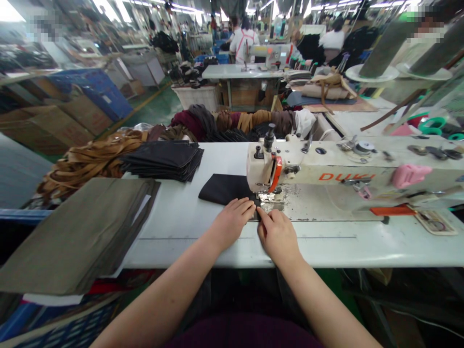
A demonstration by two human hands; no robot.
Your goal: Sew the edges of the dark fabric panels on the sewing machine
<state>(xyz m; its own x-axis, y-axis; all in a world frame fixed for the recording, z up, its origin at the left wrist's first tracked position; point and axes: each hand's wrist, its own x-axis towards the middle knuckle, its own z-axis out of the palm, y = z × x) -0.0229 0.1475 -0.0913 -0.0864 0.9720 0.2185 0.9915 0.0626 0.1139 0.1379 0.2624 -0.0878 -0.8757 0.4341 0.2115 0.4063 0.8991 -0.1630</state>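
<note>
A dark fabric piece (225,187) lies on the white sewing table, its right edge under the head of the sewing machine (308,162). My left hand (237,217) rests flat on the near part of this fabric, fingers stretched out toward the presser foot (266,195). Close beside it, my right hand (277,232) has its index finger pointing at the fabric's right edge, just in front of the foot. The other fingers of my right hand are curled against the thumb at the fabric's edge. What they pinch, if anything, is hidden.
A stack of black pieces (166,157) lies at the back left, with olive fabric sheets (79,232) nearer me. Brown straps (90,159) are heaped at the far left. A small tray (435,222) sits on the right. Other people work at machines beyond.
</note>
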